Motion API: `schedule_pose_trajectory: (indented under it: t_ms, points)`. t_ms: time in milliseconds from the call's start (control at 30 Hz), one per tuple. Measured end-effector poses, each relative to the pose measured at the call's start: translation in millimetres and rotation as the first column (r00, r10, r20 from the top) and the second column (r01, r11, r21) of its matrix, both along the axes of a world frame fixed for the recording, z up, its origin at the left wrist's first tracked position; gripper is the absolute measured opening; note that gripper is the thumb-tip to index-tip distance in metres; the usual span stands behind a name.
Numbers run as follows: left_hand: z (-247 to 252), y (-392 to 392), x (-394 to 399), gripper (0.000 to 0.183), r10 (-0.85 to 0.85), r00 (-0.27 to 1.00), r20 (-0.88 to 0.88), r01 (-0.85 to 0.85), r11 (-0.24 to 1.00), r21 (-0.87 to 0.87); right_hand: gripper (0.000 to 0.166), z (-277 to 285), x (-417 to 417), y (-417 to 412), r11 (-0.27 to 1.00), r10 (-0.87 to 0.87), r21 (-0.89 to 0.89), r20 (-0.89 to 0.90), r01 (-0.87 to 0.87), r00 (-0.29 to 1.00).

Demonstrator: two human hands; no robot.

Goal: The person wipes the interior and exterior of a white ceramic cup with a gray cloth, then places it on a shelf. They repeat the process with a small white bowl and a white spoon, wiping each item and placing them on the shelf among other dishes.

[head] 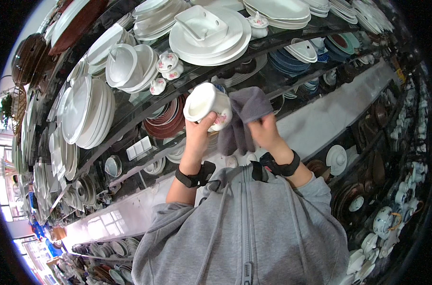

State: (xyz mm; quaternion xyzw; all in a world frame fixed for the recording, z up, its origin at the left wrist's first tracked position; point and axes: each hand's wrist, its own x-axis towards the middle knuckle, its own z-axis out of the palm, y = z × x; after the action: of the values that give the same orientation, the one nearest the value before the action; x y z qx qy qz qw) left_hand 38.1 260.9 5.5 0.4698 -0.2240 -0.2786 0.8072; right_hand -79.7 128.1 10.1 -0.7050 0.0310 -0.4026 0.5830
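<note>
My left hand (198,131) grips a white ceramic pot (221,110) with pink flowers, its pale oval opening tilted towards the left. Beside it, my right hand (264,130) pinches a dark grey cloth (249,103), which hangs down behind and between the hands. The cloth's upper part is close to the pot's right side; whether they touch I cannot tell. On the shelf just beyond stand a flowered lidded sugar bowl (170,66) and a smaller flowered piece (157,86).
Stacked white plates (210,53) with a square dish (201,25) on top fill the shelf ahead. Another flowered lidded pot (258,25) is to their right. Red-brown plates (165,123) sit on the shelf below. A teapot (382,222) and more crockery line the right side.
</note>
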Motion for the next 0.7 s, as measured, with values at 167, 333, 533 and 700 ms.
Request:
schedule_pose_trajectory:
  t_ms: [167, 333, 533, 700]
  points:
    - [-5, 7, 1, 0.058, -0.165, 0.986, 0.013, 0.165, 0.985, -0.043, 0.042, 2, 4, 13, 0.891, -0.155, -0.446, -0.119, 0.087, 0.981]
    - [5, 7, -3, 0.064, -0.234, 0.972, 0.022, 0.232, 0.971, 0.057, 0.040, -5, 12, 8, 0.998, 0.054, -0.038, -0.096, -0.057, 0.994]
    - [9, 2, -13, 0.077, -0.178, 0.907, 0.382, 0.049, 0.944, 0.325, 0.035, 4, 3, -14, 0.952, 0.211, 0.261, -0.177, -0.161, 0.962]
    - [11, -2, -8, 0.074, 0.037, 0.584, 0.811, -0.356, 0.909, 0.215, 0.036, 14, -14, -21, 0.967, 0.205, 0.209, -0.280, -0.149, 0.938]
